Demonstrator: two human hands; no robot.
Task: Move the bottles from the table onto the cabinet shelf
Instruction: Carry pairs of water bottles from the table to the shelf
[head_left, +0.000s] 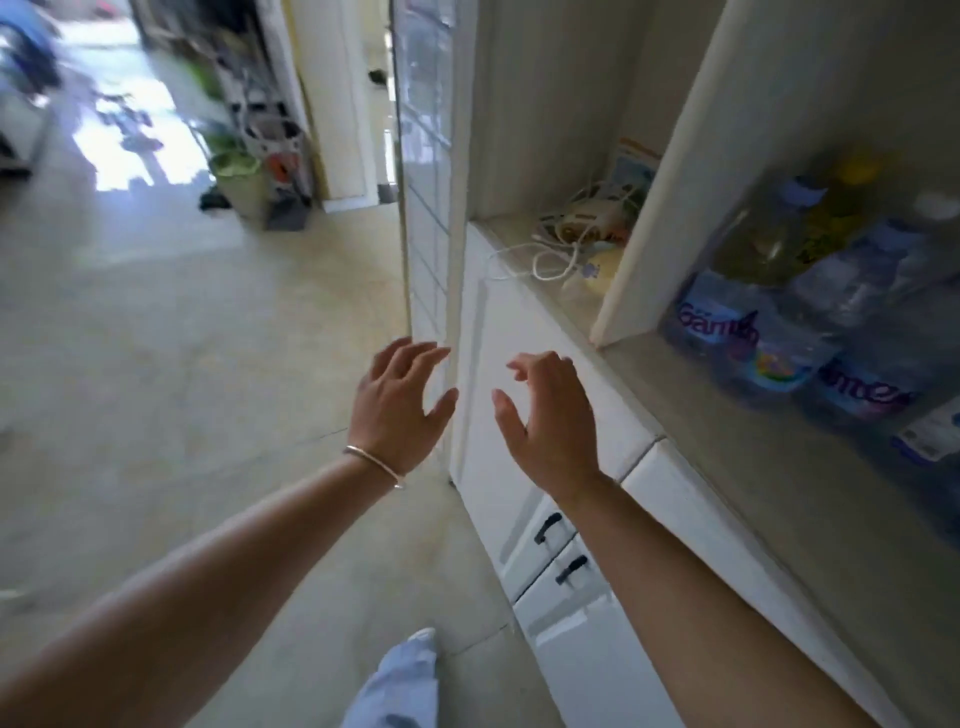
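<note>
Clear bottles (769, 332) with blue-and-purple labels, white cabinet (524, 467), beige shelf (753, 457), silver bracelet (371, 460).

Both hands (400, 400) (550, 415) empty, fingers relaxed; bottles (810, 306) on cabinet shelf (727, 441).

Both bare forearms extended forward, converging toward frame centre. Left arm entered from 8 o'clock, right arm from 5 o'clock. Left hand (397, 402) held open, back shown to camera, fingers loosely spread and pointed toward 1 o'clock, thumb out to right. Thin bracelet (373, 465) worn on left wrist. Right hand (553, 418) held open, nothing gripped, fingers slightly curled, thumb out to left. Hands near, apart.
</note>
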